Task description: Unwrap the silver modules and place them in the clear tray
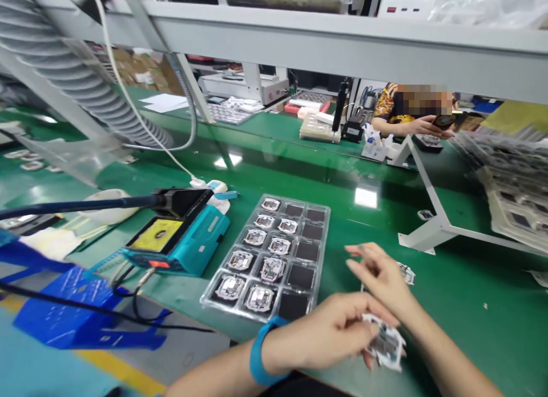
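Fingers of left hand (323, 334) clamped on one white part (389, 344), right hand (383, 278) grip unclear, nine parts (279, 246) in one tray (307, 251).

The rectangular clear plastic tray (322, 254) lies on the glossy green tabletop (466, 323), right of the boxy teal-and-black device (208, 237). Flat silvery-white parts (255, 237) sit in the tray's left and middle columns. Right of the tray, another part (387, 345) lies in the left hand (319, 331), before the right hand (387, 280); the angular white metal bracket (431, 232) stands behind both.
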`<state>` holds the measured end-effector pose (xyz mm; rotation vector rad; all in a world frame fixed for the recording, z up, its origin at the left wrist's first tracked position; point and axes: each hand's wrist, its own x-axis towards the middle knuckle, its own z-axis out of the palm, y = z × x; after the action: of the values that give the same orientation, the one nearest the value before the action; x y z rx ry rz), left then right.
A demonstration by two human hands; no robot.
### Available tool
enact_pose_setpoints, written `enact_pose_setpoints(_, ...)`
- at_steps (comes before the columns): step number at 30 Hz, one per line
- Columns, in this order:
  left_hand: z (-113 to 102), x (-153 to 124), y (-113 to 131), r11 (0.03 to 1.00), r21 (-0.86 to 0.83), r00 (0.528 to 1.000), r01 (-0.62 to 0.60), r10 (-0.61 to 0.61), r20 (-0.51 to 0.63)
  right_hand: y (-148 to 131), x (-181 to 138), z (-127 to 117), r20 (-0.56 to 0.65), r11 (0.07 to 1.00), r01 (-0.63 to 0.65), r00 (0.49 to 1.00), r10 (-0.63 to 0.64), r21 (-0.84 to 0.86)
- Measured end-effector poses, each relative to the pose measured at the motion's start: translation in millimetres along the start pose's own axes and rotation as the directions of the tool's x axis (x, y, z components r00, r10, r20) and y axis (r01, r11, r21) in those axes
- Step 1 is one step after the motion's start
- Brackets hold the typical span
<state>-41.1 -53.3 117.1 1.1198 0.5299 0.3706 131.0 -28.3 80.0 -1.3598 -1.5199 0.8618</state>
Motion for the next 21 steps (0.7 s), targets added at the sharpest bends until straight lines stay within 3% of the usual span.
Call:
enact_pose_setpoints(2, 6.3, -15.8, -5.4, 1.000, 0.000, 0.999, 0.027, -0.027, 0.017, -15.0, 13.4, 26.3, 0.272, 0.987, 0.092, 0.961, -0.052, -0.135)
enact_pose_setpoints(6, 8.1, -39.7, -18.1, 0.993, 0.070, 0.995, 0.100, -0.098, -0.029, -40.5, 47.3, 79.7, 0.610, 0.880, 0.329, 0.790, -0.058, -0.342)
enact_pose_setpoints(9, 4.3, -51.8, -25.5, 0.987, 0.044, 0.984, 0.153, -0.149, -0.096, -50.9, 69.0, 106.6, 0.730, 0.775, 0.442, 0.683, 0.036, -0.451)
enact_pose_setpoints(12, 0.5, -59.5, -29.9, 0.986, 0.021, 0.975, 0.168, -0.163, -0.149, -56.4, 78.4, 117.7, 0.779, 0.731, 0.511, 0.626, 0.044, -0.452)
enact_pose_setpoints(15, -2.4, -61.3, -31.1, 0.987, 0.027, 0.977, 0.160, -0.154, -0.149, -57.6, 77.1, 113.8, 0.765, 0.769, 0.490, 0.644, 0.000, -0.411)
enact_pose_setpoints(21, -1.5, -45.4, -27.0, 0.986, 0.079, 0.981, 0.150, -0.138, -0.137, -47.3, 68.9, 89.0, 0.658, 0.824, 0.376, 0.753, -0.005, -0.425)
